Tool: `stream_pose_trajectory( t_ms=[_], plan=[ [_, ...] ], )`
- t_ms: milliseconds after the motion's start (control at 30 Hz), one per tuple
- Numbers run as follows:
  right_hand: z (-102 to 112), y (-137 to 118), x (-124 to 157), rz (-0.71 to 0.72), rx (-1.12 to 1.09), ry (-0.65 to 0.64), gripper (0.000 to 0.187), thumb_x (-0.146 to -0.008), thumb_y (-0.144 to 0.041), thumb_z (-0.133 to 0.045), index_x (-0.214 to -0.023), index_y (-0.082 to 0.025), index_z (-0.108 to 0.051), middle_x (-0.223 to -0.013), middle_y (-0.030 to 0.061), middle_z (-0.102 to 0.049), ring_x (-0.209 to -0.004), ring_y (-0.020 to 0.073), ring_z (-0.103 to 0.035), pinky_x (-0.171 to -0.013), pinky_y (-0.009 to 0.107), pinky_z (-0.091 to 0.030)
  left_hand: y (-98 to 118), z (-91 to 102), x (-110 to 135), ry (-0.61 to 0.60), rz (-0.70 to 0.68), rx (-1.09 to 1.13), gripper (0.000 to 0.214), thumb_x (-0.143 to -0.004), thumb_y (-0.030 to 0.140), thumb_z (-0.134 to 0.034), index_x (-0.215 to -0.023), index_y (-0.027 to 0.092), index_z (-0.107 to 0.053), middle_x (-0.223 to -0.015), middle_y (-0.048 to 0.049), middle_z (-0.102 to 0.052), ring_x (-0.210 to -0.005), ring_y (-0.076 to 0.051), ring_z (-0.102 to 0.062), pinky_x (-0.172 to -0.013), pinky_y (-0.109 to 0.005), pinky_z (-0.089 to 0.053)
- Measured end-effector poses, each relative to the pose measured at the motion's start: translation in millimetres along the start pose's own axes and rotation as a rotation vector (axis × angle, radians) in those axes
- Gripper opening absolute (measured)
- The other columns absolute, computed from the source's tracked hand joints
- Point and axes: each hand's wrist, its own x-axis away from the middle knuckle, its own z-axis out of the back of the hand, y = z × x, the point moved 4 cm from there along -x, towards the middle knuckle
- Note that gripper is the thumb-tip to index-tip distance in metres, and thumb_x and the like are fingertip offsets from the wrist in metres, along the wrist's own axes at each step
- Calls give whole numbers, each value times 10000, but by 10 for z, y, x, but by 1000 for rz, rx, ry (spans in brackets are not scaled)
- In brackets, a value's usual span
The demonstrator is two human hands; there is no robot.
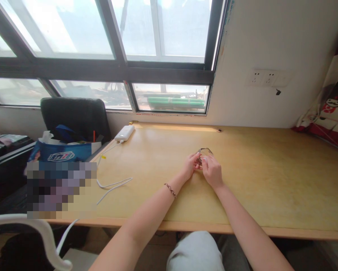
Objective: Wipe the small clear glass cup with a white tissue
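Observation:
Both my hands meet over the middle of a pale wooden desk [256, 180]. My left hand [190, 165], with a braided bracelet at the wrist, and my right hand [212, 171] together pinch a small clear, shiny object [205, 152] that sticks out just above the fingertips. It is too small to tell exactly what it is. The hands rest on or just above the desk surface.
A white power bank [124, 133] with a white cable [112, 185] lies at the desk's far left. A black chair [75, 116] holding a blue bag [64, 152] stands left of the desk. Wall sockets [266, 78] and a cloth bag [331, 109] are at the right.

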Motion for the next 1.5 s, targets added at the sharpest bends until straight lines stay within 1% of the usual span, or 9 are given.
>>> stream_pose_trajectory(
  t_ms=[167,333,467,667,833,967,1233,1400,1500],
  plan=[
    [-21,70,6,-218,-207,31,290,-813,-358,-382,-898,-157,-574,-815,78,-622,-754,186,-560,-732,326,-433,74,-70,87,30,-215,-154,344,-674,377,-583,-939,164,-531,-702,-9,-563,-565,-84,-495,-546,-194,-400],
    [-127,174,-21,-504,-927,23,336,-735,-368,-514,-990,-151,-543,-887,54,-636,-771,171,-589,-694,308,-468,303,-191,297,141,-481,-516,462,-644,242,-625,-1092,227,-512,-1028,-75,-565,-903,-194,-511,-762,-283,-393],
    [-182,307,-31,-639,-1309,78,220,-697,-300,-582,-876,-172,-577,-859,32,-650,-752,155,-610,-699,306,-489,401,-277,374,98,-566,-562,431,-618,183,-645,-1034,255,-557,-1209,-63,-459,-1117,-229,-386,-862,-306,-350],
    [-208,511,-19,-714,-1478,247,179,-759,-290,-517,-888,-181,-578,-908,33,-646,-884,154,-594,-827,335,-471,199,-7,142,258,-399,-361,355,-750,260,-495,-1096,183,-483,-1002,-78,-558,-863,-159,-533,-754,-279,-409],
    [-202,528,-28,-693,-1544,247,150,-781,-274,-489,-842,-172,-581,-892,40,-646,-944,147,-570,-896,338,-427,14,-177,79,-176,-108,-177,298,-632,247,-646,-903,131,-597,-937,-85,-606,-864,-174,-557,-785,-286,-404],
    [-202,480,-32,-707,-1637,223,160,-795,-246,-464,-866,-168,-584,-910,33,-645,-981,128,-549,-935,306,-389,103,-295,190,-234,-36,39,404,-630,262,-664,-1005,146,-571,-1068,-98,-567,-977,-188,-523,-833,-281,-388],
    [-259,172,-14,-828,-1948,5,212,-807,-184,-433,-966,-160,-572,-1024,40,-615,-1050,125,-500,-916,255,-404,101,-79,63,-125,-41,326,264,-672,249,-635,-900,120,-606,-898,-74,-628,-768,-139,-582,-727,-246,-420],
    [-256,122,-17,-861,-2004,22,226,-808,-152,-418,-976,-172,-568,-997,32,-626,-1013,118,-523,-874,244,-431,81,-58,39,-147,-43,376,235,-697,221,-611,-908,119,-598,-916,-70,-628,-785,-144,-586,-736,-248,-422],
    [-260,135,-2,-891,-1975,-7,226,-818,-259,-424,-942,-157,-583,-961,49,-636,-957,141,-552,-823,265,-457,84,-60,48,-158,-32,370,265,-702,247,-605,-930,114,-591,-912,-79,-630,-784,-160,-594,-734,-260,-425]
  ],
)
